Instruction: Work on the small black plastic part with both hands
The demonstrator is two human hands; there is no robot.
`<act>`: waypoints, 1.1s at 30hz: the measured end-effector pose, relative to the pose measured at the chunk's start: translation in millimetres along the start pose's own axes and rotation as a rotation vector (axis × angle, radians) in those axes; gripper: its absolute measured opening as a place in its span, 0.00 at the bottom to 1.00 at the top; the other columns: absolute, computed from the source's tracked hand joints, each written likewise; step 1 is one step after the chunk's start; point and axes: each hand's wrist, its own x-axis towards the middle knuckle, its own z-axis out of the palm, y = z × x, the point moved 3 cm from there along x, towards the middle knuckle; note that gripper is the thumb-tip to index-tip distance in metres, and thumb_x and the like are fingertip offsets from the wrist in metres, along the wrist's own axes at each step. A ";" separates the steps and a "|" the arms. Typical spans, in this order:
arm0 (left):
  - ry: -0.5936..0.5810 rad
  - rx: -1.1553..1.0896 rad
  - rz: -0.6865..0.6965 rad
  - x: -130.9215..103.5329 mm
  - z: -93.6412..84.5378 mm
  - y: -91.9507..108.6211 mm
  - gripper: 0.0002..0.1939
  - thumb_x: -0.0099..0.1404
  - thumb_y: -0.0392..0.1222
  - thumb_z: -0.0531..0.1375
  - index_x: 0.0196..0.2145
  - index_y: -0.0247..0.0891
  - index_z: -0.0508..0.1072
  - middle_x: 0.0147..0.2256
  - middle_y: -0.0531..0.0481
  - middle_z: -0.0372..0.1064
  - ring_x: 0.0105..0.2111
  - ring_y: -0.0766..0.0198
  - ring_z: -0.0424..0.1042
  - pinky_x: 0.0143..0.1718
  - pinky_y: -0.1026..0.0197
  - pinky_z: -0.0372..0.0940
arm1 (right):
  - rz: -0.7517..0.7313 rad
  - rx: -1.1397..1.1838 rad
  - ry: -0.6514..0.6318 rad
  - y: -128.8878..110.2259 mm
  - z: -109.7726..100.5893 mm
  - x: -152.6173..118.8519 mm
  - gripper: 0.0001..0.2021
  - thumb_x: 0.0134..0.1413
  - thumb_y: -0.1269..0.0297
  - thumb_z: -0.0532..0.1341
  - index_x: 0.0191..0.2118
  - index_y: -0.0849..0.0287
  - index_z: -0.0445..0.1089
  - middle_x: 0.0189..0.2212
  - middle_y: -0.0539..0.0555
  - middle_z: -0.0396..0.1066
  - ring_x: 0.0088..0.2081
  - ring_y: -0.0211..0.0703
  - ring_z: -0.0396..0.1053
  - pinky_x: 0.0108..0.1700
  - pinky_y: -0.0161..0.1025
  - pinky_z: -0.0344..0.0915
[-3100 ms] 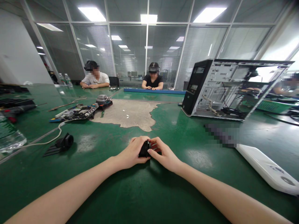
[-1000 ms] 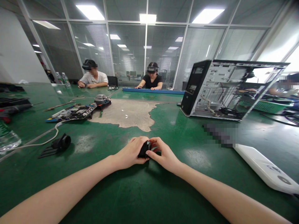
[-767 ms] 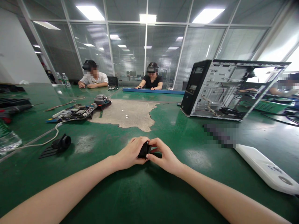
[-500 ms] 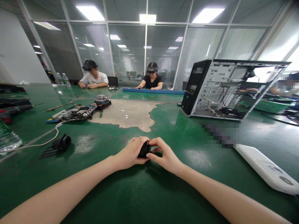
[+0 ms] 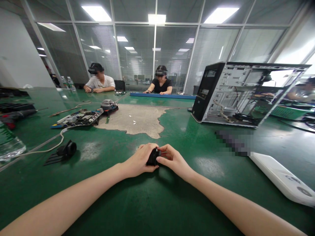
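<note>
A small black part (image 5: 152, 157) is held above the green table (image 5: 137, 203), in front of me. My left hand (image 5: 141, 158) wraps round its left side, thumb below and fingers over the top. From the right, my right hand (image 5: 173, 160) pinches the part's right edge between thumb and fingertips. The fingers partly hide the part, so its full shape cannot be made out. To the left lies another black piece (image 5: 66, 149) with a round end and flat prongs.
An open computer case (image 5: 208, 93) stands at the back right. A white device (image 5: 278, 177) lies at the right. Circuit boards (image 5: 81, 118), a cable and a bottle (image 5: 10, 142) are at the left. Two people (image 5: 100, 82) (image 5: 161, 83) sit across the table.
My right fingers have shifted slightly at the right edge of the black part and sit closer together. My left hand keeps its hold. The view has moved a little.
</note>
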 end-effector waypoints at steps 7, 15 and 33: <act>0.000 -0.008 0.021 -0.9 1.2 1.7 0.29 0.54 0.38 0.60 0.50 0.40 0.50 0.46 0.45 0.58 0.46 0.57 0.60 0.48 0.53 0.55 | 0.141 0.124 0.012 3.7 4.2 4.5 0.16 0.38 0.59 0.65 0.34 0.60 0.63 0.32 0.50 0.66 0.32 0.38 0.68 0.35 0.40 0.68; -0.014 -0.003 0.041 -2.7 -1.4 2.3 0.29 0.55 0.38 0.60 0.50 0.40 0.49 0.48 0.43 0.57 0.48 0.56 0.58 0.49 0.52 0.54 | -0.053 -0.034 0.057 -4.0 9.6 -8.4 0.11 0.41 0.64 0.64 0.33 0.58 0.63 0.33 0.50 0.65 0.40 0.42 0.66 0.37 0.37 0.68; 0.008 -0.009 0.054 -2.9 -0.8 -0.5 0.29 0.56 0.40 0.59 0.51 0.40 0.50 0.46 0.44 0.57 0.47 0.56 0.58 0.49 0.53 0.54 | 0.110 0.047 0.087 -10.4 12.2 -9.6 0.10 0.45 0.64 0.60 0.36 0.59 0.64 0.35 0.52 0.68 0.36 0.40 0.68 0.41 0.41 0.63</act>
